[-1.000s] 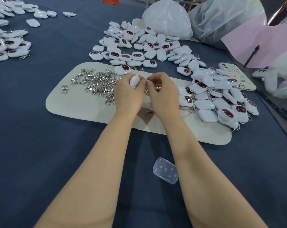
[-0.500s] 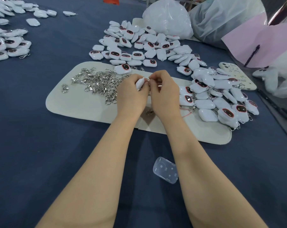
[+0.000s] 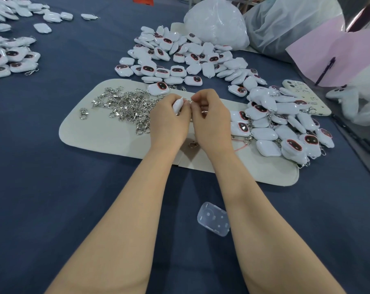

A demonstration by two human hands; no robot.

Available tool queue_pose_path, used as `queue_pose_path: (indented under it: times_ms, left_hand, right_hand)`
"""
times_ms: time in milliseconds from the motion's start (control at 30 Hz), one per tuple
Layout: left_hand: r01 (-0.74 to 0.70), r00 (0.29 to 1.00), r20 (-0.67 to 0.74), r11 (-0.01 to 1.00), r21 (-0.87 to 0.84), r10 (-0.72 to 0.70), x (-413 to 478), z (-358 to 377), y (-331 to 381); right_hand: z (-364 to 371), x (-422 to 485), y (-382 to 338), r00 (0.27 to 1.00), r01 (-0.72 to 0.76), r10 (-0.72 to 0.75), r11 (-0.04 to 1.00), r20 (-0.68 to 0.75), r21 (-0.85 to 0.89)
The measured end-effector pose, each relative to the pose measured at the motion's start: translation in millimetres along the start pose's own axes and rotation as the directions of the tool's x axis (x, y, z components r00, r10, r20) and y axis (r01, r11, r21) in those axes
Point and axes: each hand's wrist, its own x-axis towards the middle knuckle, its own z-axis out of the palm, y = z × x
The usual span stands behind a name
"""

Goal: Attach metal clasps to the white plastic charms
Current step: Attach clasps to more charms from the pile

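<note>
My left hand [image 3: 169, 122] grips a white plastic charm [image 3: 177, 105] on edge above the cream mat [image 3: 99, 132]. My right hand [image 3: 211, 117] touches it fingertip to fingertip and pinches a small metal clasp [image 3: 190, 101] at the charm's end; most of the clasp is hidden by my fingers. A heap of loose silver clasps [image 3: 126, 107] lies on the mat just left of my left hand. One stray clasp [image 3: 193, 144] sits on the mat between my wrists.
White charms with dark faces lie in a pile behind the mat [image 3: 179, 56], another with clasps on the right [image 3: 285, 126], more far left [image 3: 8, 58]. A clear plastic lid [image 3: 213, 221] lies between my forearms. Plastic bags [image 3: 218, 20], pink sheet and phone case [image 3: 307, 98] at right.
Both hands have drawn closer together, and the charm has tipped toward my right fingers. They stay over the same spot on the mat.
</note>
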Motion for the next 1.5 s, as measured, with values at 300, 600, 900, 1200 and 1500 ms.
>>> queue_pose_path:
  times_ms: [300,600,900,1200,1500]
  left_hand:
    - [0.087,0.995,0.052,0.99,-0.11,-0.081,4.6,0.4,1.3]
    - [-0.004,1.0,-0.001,1.0,-0.005,0.004,0.7,0.4,-1.2]
    - [-0.033,0.998,-0.042,0.997,0.065,0.036,0.0,1.2,-1.6]
    - [-0.055,0.998,-0.03,0.992,0.111,0.059,0.1,0.2,-2.5]
    - [-0.037,0.999,-0.004,0.992,0.118,0.038,0.9,-2.5,-2.0]
  right_hand:
    - [-0.5,0.6,1.6,0.997,-0.049,0.052,0.998,-0.05,0.042]
    - [-0.4,0.8,0.5,0.999,-0.027,0.027,1.0,-0.029,0.016]
    - [-1.3,0.6,0.9,0.999,-0.011,0.011,1.0,-0.036,-0.002]
    - [-0.6,2.9,4.3,0.999,-0.043,0.042,0.998,0.017,0.046]
    - [-3.7,0.8,3.9,0.993,0.012,-0.015,1.0,0.118,0.029]
